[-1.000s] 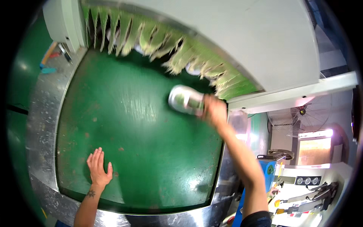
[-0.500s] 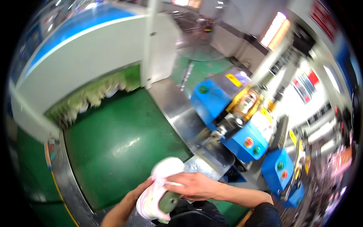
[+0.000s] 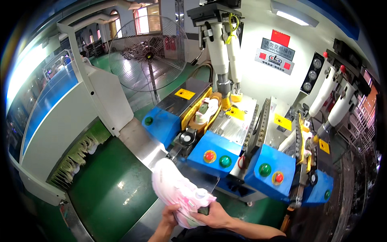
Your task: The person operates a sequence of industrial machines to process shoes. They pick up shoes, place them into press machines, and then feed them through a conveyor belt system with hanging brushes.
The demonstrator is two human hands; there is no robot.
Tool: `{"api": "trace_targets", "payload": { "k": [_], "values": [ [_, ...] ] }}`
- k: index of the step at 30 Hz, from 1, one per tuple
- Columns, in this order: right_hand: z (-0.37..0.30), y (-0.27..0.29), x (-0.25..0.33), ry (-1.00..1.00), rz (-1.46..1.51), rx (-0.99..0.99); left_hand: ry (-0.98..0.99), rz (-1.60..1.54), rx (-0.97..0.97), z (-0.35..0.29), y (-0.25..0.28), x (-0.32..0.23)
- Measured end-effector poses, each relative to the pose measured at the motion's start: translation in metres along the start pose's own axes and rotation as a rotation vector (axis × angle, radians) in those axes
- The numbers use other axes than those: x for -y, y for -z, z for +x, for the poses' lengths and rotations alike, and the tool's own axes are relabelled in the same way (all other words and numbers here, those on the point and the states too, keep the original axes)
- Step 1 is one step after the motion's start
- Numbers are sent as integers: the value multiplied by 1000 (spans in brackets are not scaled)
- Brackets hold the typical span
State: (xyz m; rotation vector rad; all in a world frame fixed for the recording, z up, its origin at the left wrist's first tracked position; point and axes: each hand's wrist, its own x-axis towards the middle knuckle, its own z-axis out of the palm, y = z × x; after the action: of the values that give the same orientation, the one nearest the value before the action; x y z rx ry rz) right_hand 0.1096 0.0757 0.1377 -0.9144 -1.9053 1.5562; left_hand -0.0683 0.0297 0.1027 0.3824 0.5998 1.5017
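I hold a pale pink and white sneaker [image 3: 171, 183] low in front of me, its toe pointing up and to the left. My left hand [image 3: 169, 218] grips it near the heel from the left, thumb on its side. Around its ankle opening closes my right hand [image 3: 213, 217], with a bit of the dark green shoe last [image 3: 203, 210] showing beside the fingers. The sneaker is just in front of a machine with blue control boxes [image 3: 213, 151]. Another light sneaker [image 3: 206, 112] sits between yellow pads in the machine's left station.
A green conveyor belt [image 3: 117, 181] runs at the left into a white tunnel housing [image 3: 68, 125] with a fringed curtain [image 3: 80, 155]. Red and green buttons [image 3: 225, 161] face me. White press cylinders [image 3: 219, 52] hang above the stations. A large fan [image 3: 148, 54] stands behind.
The view has swung right, bringing the machine to the middle. The sneaker has come up and tilted, its toe now nearer the machine; both hands keep hold of it.
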Motion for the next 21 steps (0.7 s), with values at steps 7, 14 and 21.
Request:
{"api": "trace_targets", "payload": {
  "k": [7,14,21],
  "values": [
    [-6,63,-2,-166,116,-390,-352,536,-165,175,-24,-9],
    [49,76,56,-536,291,-501,-211,1485,137,480,-22,-11],
    [77,83,63,-616,172,-655,-428,1430,228,529,-15,-23]
  ]
}}
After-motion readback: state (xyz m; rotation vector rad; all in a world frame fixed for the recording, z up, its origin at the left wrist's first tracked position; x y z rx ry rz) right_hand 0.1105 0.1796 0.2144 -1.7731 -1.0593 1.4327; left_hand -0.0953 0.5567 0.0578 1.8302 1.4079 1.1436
